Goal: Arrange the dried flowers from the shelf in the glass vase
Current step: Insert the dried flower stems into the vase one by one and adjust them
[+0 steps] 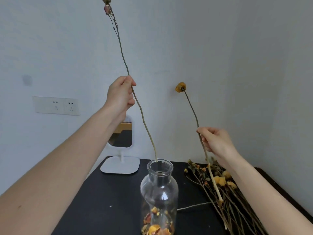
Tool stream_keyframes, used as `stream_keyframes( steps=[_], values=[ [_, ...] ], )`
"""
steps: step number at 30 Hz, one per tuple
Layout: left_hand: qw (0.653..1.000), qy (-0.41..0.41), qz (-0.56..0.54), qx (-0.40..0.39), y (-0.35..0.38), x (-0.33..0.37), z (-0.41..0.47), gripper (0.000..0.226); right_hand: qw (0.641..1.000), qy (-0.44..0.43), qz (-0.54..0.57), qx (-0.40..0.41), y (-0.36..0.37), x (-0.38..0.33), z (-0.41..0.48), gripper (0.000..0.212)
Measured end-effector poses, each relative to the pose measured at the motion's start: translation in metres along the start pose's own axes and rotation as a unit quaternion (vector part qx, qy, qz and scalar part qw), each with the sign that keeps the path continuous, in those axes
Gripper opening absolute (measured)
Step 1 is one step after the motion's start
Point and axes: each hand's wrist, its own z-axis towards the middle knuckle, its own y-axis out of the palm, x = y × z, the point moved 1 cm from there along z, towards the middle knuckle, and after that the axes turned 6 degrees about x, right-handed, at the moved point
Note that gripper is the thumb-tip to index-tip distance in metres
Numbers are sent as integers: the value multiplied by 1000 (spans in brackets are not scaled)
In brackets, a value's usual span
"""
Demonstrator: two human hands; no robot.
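Above the glass vase point(159, 192), left hand point(121, 96) pinches long stem point(135, 97) mid-length; right hand point(215, 141) grips yellow flower point(180, 87). Judged brittle, light.

A black table point(108, 197) carries a glass vase point(159, 197) mid-front, mirror stand point(120, 165) at the back edge, dried flowers point(225, 192) along the right edge.

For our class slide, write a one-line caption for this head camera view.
Left hand lowers a long dried stem into the glass vase; right hand holds a yellow-headed stem ready.
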Motion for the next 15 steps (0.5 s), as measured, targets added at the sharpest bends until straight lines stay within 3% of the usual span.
stream_keyframes(
  steps=[15],
  values=[
    [995,24,88,-35,9,-69,-26,29,1000,-4,10,7,4,0,-4,33]
  ],
)
